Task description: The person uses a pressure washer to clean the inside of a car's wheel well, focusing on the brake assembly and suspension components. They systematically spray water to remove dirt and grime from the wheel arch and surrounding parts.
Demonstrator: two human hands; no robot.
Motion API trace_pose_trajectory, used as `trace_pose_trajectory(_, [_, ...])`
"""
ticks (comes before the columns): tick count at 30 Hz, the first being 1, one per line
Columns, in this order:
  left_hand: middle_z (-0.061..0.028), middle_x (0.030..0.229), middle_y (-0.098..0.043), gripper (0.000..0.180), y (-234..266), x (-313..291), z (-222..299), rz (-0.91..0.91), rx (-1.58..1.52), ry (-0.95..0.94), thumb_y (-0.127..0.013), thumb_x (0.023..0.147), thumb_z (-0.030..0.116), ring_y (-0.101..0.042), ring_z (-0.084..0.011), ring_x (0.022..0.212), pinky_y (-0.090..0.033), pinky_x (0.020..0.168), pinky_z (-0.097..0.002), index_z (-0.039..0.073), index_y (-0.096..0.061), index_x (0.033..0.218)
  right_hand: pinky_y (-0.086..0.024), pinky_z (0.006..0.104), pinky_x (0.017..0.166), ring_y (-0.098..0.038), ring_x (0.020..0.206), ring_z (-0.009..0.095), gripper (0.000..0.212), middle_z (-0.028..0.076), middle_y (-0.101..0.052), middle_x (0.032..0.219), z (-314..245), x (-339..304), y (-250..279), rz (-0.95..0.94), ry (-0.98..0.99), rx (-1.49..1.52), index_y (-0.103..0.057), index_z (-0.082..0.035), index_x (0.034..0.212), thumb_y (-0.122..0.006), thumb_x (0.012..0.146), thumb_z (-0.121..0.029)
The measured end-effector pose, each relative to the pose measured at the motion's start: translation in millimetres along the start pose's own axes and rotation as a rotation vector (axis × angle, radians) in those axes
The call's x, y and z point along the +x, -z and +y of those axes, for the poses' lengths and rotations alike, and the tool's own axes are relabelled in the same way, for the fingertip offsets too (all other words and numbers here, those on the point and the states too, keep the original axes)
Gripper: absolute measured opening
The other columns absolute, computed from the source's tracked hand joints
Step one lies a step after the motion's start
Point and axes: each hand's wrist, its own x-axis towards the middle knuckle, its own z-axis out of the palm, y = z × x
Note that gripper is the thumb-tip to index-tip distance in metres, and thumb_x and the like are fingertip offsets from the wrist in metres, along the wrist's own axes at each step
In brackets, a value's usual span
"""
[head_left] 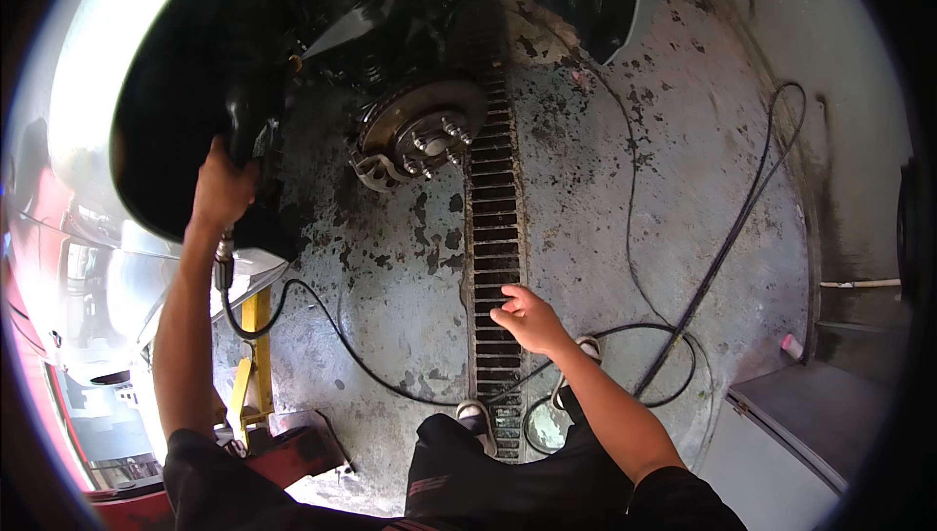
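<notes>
My left hand (224, 187) is raised at the dark wheel arch (161, 141) of a light-coloured car. Its fingers are wrapped round the handle of a black air impact wrench (239, 111), whose outline partly merges with the dark arch behind it. From the handle's lower end hangs a metal coupling (224, 248) joined to a black air hose (337, 321). To the right of the wrench, apart from it, is a bare brake disc (420, 126) with several wheel studs and a caliper (376, 172). My right hand (530, 320) hangs over the floor grate, fingers apart, holding nothing.
A slotted drain grate (496, 238) runs along the worn grey floor. The hose crosses it near my shoes (475, 419) and loops at the right. A yellow stand (256, 355) and red jack (293, 458) sit lower left; a grey cabinet (781, 443) stands lower right.
</notes>
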Motion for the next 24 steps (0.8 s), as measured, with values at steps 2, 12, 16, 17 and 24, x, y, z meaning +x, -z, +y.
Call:
trace_pose_trajectory(2, [-0.0177,0.071,-0.069,0.055,-8,9,-13,0.051,0.065,-0.070,-0.063,0.088,0.011,-0.070,-0.0248,0.055,-0.056,0.055,-0.0369,-0.010,-0.045,0.134,-0.055,0.0370,0.088,-0.071,0.100,0.028,0.069,0.018,-0.071,0.113,9,20,-4,0.013,0.056,0.005,-0.051,-0.001,0.142,-0.074,0.090,-0.041])
trace_pose_trajectory(12, [-0.0149,0.070,-0.065,0.061,-6,5,-26,0.001,0.109,-0.154,-0.061,0.082,0.003,-0.063,-0.0217,0.047,-0.051,0.047,-0.0340,-0.014,-0.042,0.137,-0.052,0.0413,0.096,-0.067,0.112,0.033,0.070,0.021,-0.068,0.122,37,2,-1,-0.181,0.032,-0.417,-0.053,-0.003,0.143,-0.071,0.091,-0.046])
trace_pose_trajectory(16, [-0.0130,0.067,-0.062,0.054,-8,10,-22,-0.013,-0.010,-0.235,-0.060,0.080,0.000,-0.062,-0.0215,0.045,-0.050,0.045,-0.0345,-0.019,-0.046,0.128,-0.050,0.0415,0.100,-0.063,0.120,0.033,0.069,0.021,-0.065,0.129,17,-10,-3,-0.036,0.199,-0.501,-0.051,-0.003,0.144,-0.069,0.092,-0.044])
trace_pose_trajectory(17, [-0.0141,0.067,-0.063,0.043,-3,14,-16,-0.037,-0.030,-0.280,-0.061,0.080,0.001,-0.063,-0.0228,0.046,-0.051,0.046,-0.0358,-0.018,-0.050,0.118,-0.050,0.0418,0.100,-0.063,0.120,0.033,0.068,0.021,-0.065,0.128,15,-12,-4,-0.016,0.249,-0.536,-0.051,-0.003,0.144,-0.069,0.092,-0.043])
trace_pose_trajectory(24, [-0.0125,0.062,-0.062,0.018,1,25,15,-0.016,0.047,-0.359,-0.063,0.081,0.003,-0.063,-0.0253,0.046,-0.051,0.046,-0.0380,-0.013,-0.060,0.086,-0.051,0.0455,0.093,-0.064,0.107,0.038,0.064,0.021,-0.064,0.120,-4,-77,-25,0.084,0.532,-0.761,-0.053,-0.004,0.140,-0.070,0.092,-0.042])
